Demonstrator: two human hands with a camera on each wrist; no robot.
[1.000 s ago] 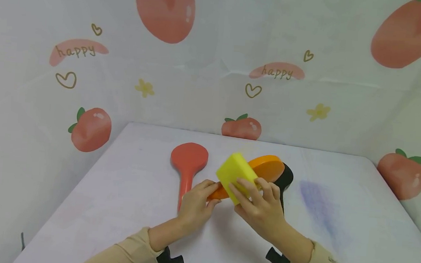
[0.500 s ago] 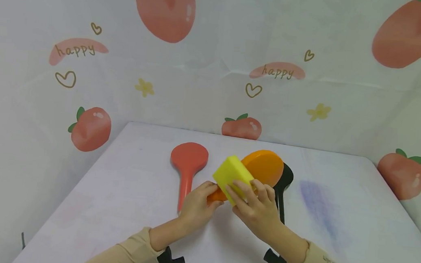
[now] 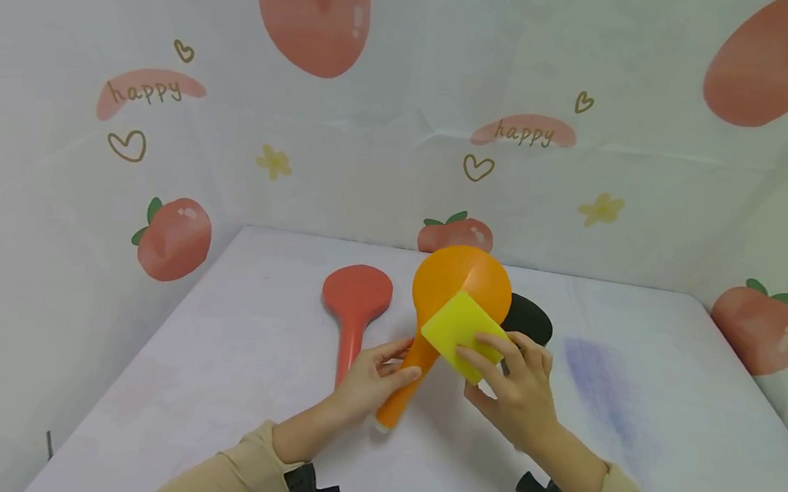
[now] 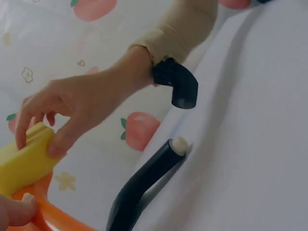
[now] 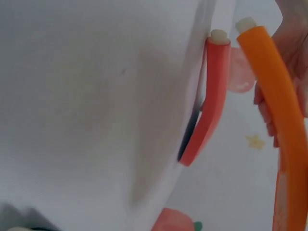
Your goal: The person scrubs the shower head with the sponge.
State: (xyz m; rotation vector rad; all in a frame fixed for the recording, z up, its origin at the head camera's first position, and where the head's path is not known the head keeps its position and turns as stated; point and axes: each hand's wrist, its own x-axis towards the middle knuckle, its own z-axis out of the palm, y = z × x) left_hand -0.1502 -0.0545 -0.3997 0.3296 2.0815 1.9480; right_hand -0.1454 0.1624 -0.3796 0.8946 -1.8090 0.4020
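My left hand [image 3: 372,380] grips the handle of an orange shower head [image 3: 456,277], thumb across the front. The round head tilts up and its pale-tipped handle end [image 5: 246,25] sticks out below the hand. My right hand [image 3: 517,388] holds a yellow sponge [image 3: 463,333] against the neck and lower part of the orange head, fingers spread over the sponge. In the left wrist view, the right thumb and fingers pinch the sponge [image 4: 29,156] from both sides. The far face of the orange head is hidden.
A red shower head [image 3: 356,293] lies on the white table [image 3: 221,356], left of the orange one. A black shower head [image 3: 529,320] lies behind my right hand, partly covered. A bluish stain [image 3: 600,390] marks the table's right side. Behind hangs a fruit-printed cloth [image 3: 389,124].
The orange shower head has turned from slanting right to nearly upright, showing more of its round face and handle. My right hand has shifted slightly right with the sponge.
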